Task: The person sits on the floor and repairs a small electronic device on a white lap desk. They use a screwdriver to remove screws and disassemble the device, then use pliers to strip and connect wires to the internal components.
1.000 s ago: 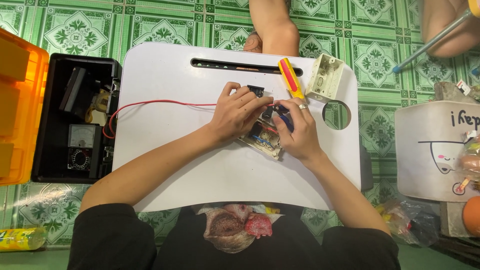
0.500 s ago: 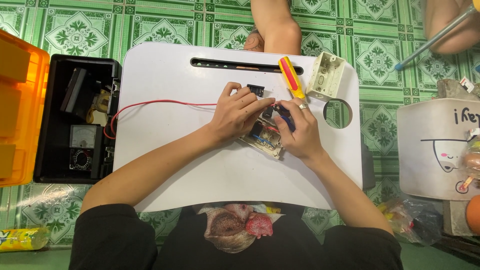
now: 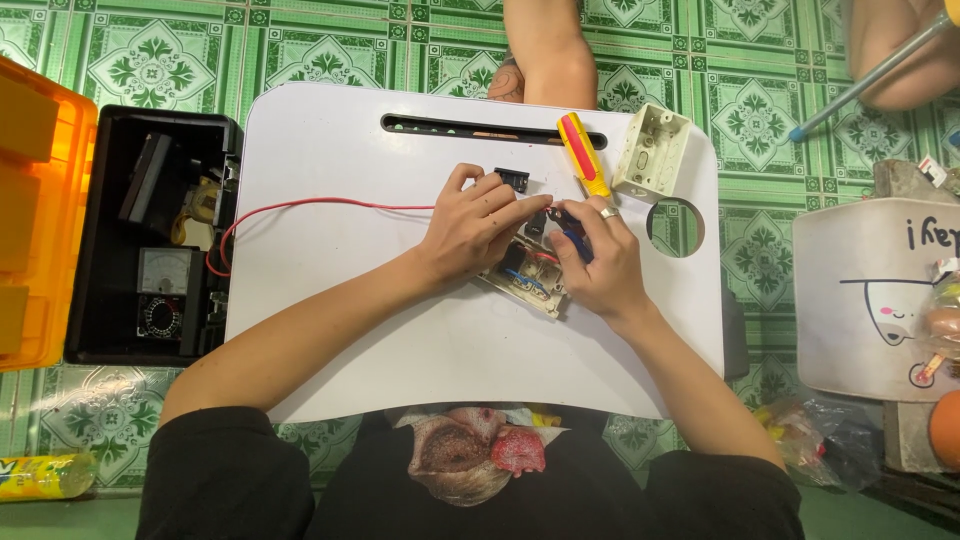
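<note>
Left hand and right hand remaining closed on the beige switch plate at tray centre, unchanged from earlier frames, right fingers pinching a small blue-handled tool; wiring work continuing.

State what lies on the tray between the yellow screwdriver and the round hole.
In the head view, an open white junction box lies between the yellow screwdriver and the round hole.
</note>
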